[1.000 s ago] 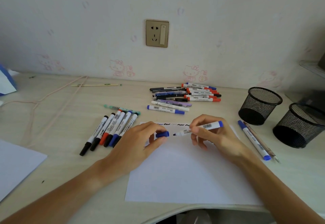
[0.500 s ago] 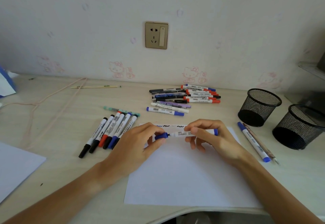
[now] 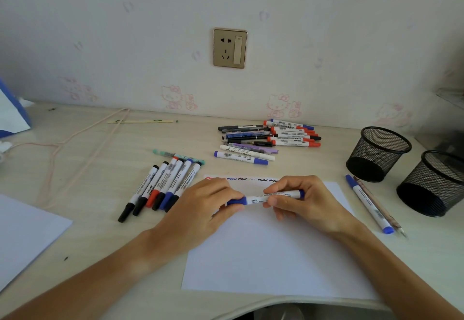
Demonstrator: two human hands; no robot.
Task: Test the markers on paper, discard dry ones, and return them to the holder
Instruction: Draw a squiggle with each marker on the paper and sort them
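- Head view looks down on a pale desk (image 3: 82, 176) against a wall with a socket plate (image 3: 230, 48).
- Both hands meet over a white sheet of paper (image 3: 273, 257), holding one blue marker (image 3: 266, 198) level just above it.
- Left hand (image 3: 200, 209) pinches the marker's blue cap (image 3: 236, 201) between thumb and fingers.
- Right hand (image 3: 306, 201) grips the white barrel, fingers curled over it; the cap sits on the marker's end.
- Short squiggles (image 3: 251, 179) in red, blue and black run along the paper's far edge.
- Left of the paper lies a row of markers (image 3: 160, 186) side by side, with black, red and blue caps.
- Beyond the paper lies a loose pile of pens and markers (image 3: 268, 139).
- Right of the paper lie another blue marker (image 3: 367, 204) and a thin pen, touching along their length.
- Two black mesh holders stand at the right: the nearer-to-wall holder (image 3: 379, 152) and the outer holder (image 3: 434, 184), just beside each other.
- A second sheet (image 3: 22, 234) lies at the left edge.
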